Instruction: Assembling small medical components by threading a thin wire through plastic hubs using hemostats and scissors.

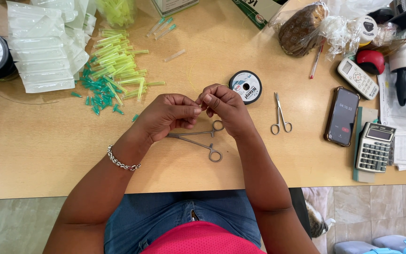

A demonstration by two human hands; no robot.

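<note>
Just both hands' fingers (198,109) pinched shut together above slim steel forceps (198,139) on smooth wooden table (48,150).

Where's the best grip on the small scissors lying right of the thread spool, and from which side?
Take the small scissors by the two finger loops, which lie at the end nearest the person, coming in from the table's near edge. The closed blades point away towards the far side, and the loops sit clear of the spool and phone.

forceps (198,138) lie under both hands; scissors (280,115) right of them, spool (245,86) behind.
</note>
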